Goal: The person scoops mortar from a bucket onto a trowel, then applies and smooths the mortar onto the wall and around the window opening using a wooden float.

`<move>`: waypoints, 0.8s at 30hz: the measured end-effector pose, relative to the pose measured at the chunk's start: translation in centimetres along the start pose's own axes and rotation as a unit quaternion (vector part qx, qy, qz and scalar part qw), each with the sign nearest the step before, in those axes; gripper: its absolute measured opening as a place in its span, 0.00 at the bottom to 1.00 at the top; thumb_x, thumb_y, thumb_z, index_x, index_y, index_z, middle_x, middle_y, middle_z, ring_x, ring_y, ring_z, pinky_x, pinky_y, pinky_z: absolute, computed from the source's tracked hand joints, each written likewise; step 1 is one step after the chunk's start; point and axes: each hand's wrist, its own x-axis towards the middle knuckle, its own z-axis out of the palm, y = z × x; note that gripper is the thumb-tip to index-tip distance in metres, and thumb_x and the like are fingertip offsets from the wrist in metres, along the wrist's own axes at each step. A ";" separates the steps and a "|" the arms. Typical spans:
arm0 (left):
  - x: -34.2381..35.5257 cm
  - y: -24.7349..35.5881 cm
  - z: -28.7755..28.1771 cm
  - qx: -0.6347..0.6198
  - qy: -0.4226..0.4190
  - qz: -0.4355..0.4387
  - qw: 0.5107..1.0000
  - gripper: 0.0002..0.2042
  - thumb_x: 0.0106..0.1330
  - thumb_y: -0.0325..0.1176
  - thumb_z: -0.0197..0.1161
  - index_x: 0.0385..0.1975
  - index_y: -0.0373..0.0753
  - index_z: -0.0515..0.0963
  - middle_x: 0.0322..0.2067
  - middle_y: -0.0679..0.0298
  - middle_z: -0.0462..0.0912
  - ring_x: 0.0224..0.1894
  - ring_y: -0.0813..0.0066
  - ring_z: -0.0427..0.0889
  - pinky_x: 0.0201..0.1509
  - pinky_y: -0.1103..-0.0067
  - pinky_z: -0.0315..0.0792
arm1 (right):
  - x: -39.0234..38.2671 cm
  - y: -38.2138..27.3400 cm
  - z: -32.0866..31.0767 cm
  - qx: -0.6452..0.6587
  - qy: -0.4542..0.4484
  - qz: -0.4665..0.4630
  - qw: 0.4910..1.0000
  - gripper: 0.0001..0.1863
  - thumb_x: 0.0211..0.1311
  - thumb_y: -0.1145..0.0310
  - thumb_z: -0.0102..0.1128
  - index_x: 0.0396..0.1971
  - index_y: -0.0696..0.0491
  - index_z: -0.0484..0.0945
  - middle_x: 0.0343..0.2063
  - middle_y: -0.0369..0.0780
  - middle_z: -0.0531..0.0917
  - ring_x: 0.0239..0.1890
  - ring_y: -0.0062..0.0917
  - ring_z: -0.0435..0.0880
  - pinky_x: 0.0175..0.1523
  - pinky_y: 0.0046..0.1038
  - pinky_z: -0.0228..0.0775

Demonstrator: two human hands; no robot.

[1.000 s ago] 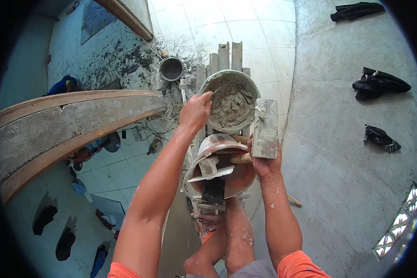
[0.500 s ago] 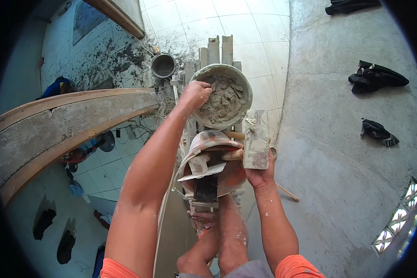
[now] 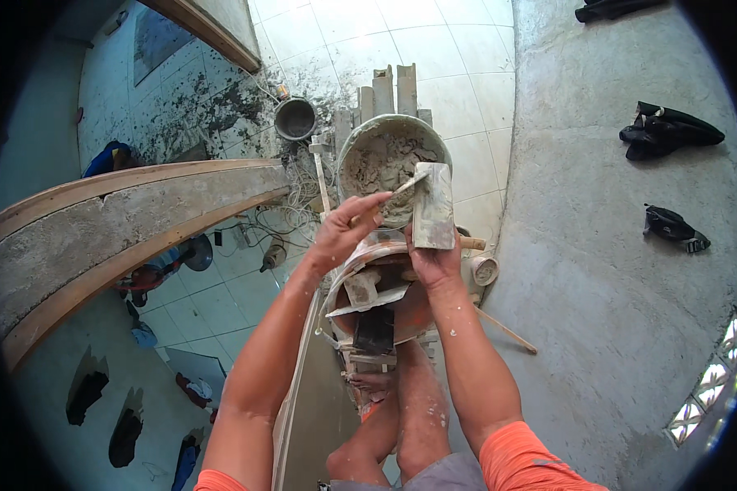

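My left hand (image 3: pixel 345 231) grips a narrow trowel (image 3: pixel 408 184), its blade lying against the upper left part of a flat rectangular board (image 3: pixel 434 213) smeared with grey mortar. My right hand (image 3: pixel 436 266) holds that board from below, over the lower right part of a round bucket (image 3: pixel 368 164) of lumpy grey mortar. Just below the bucket is a second, orange-stained container (image 3: pixel 415 315) holding a blocky tool (image 3: pixel 360 286), a pale sheet and wooden handles.
Planks stand behind the bucket (image 3: pixel 406 90). A small dark pail (image 3: pixel 295 119) and tangled cables sit left of it. A concrete ledge with wooden edging (image 3: pixel 106 221) crosses the left side. Dark garments (image 3: pixel 671 131) lie on the grey concrete at right, and a stick (image 3: pixel 508 327) is below.
My left hand has come down out of the bucket with the trowel, now on the board. My right hand has lifted the board up and leftward over the bucket's edge.
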 end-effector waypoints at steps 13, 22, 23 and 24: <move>-1.2 0.0 -0.6 -0.069 0.103 -0.144 0.982 0.19 0.76 0.39 0.58 0.64 0.44 0.71 0.31 0.66 0.81 0.21 0.88 0.67 0.22 0.86 0.62 | -1.5 -2.3 4.2 -0.035 -0.086 -0.006 0.996 0.21 0.68 0.63 0.55 0.55 0.60 0.77 0.51 0.48 0.82 0.55 0.41 0.79 0.61 0.42 0.75; 1.9 -4.1 1.7 0.058 0.297 -0.284 0.910 0.25 0.65 0.48 0.69 0.44 0.35 0.66 0.28 0.55 0.82 0.22 0.77 0.79 0.16 0.78 0.70 | -7.7 -1.8 3.6 -0.038 -0.043 0.030 0.998 0.26 0.66 0.57 0.60 0.58 0.58 0.76 0.55 0.51 0.78 0.55 0.41 0.77 0.63 0.41 0.72; 1.5 -4.1 2.3 0.058 0.312 -0.279 0.906 0.27 0.64 0.51 0.70 0.44 0.35 0.66 0.29 0.56 0.81 0.22 0.76 0.79 0.17 0.77 0.71 | -8.2 -1.7 3.9 -0.039 -0.042 0.026 0.998 0.26 0.66 0.57 0.60 0.58 0.58 0.76 0.55 0.51 0.78 0.55 0.41 0.77 0.63 0.41 0.72; 1.1 -3.8 2.7 0.058 0.328 -0.273 0.902 0.29 0.63 0.54 0.70 0.44 0.35 0.66 0.30 0.56 0.80 0.22 0.75 0.79 0.17 0.77 0.72 | -8.8 -1.4 4.4 -0.013 -0.056 0.041 0.998 0.27 0.66 0.56 0.61 0.58 0.59 0.76 0.55 0.52 0.77 0.56 0.42 0.76 0.63 0.42 0.73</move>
